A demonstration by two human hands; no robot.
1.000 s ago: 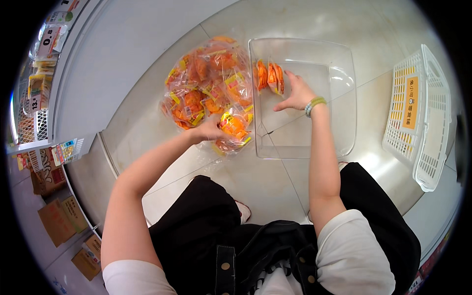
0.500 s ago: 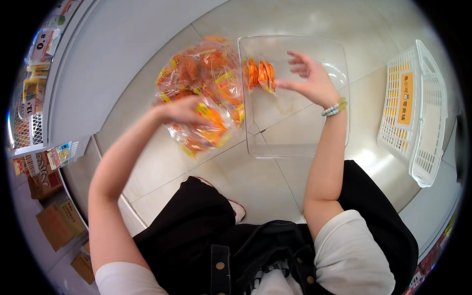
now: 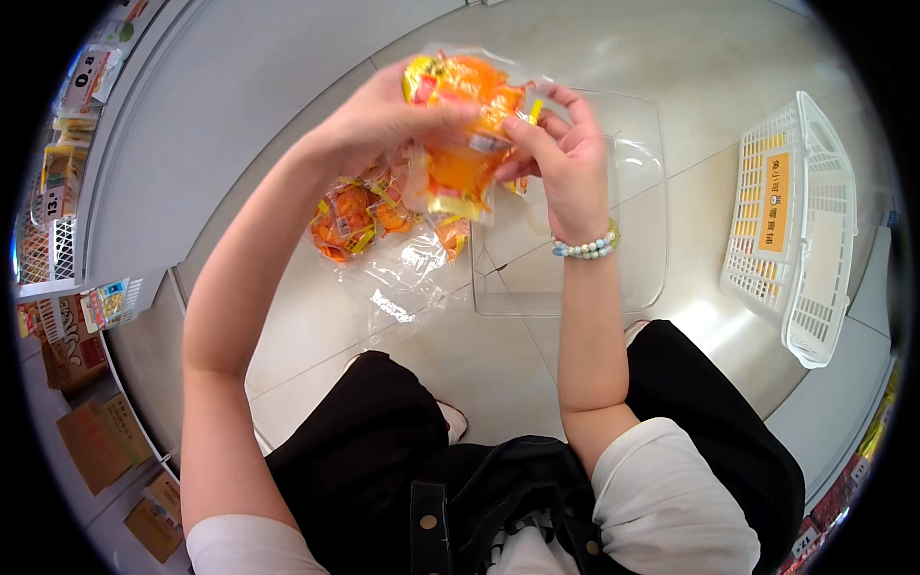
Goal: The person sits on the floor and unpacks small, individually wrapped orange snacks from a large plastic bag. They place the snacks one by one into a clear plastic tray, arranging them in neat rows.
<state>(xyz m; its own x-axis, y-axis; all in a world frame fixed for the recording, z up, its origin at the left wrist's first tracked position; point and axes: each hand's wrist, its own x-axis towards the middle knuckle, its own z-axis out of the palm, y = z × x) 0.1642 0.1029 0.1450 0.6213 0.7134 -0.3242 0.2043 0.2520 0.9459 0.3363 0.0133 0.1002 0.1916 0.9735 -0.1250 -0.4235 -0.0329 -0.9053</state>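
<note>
My left hand (image 3: 388,117) is closed on a bunch of orange-and-yellow snack packets (image 3: 460,86), lifted above the pile. My right hand (image 3: 565,144) grips the right side of the same packets, thumb across their front and some fingers curled. Beneath, more orange packets (image 3: 350,216) lie on clear plastic (image 3: 393,292) on the tiled floor. A clear plastic bin (image 3: 632,278) sits right of the pile, partly behind my right arm; the packets inside it are mostly hidden by the held ones.
A white slotted basket (image 3: 757,240) with an orange label stands at the right. A grey shelf unit (image 3: 201,115) with hanging snack items (image 3: 67,168) runs along the left. Cardboard boxes (image 3: 101,441) sit lower left. My dark-trousered legs are near the lower middle.
My left hand has raised packets from the pile, up and to the right. My right hand, open over the bin earlier, has moved left and taken hold of those packets.
</note>
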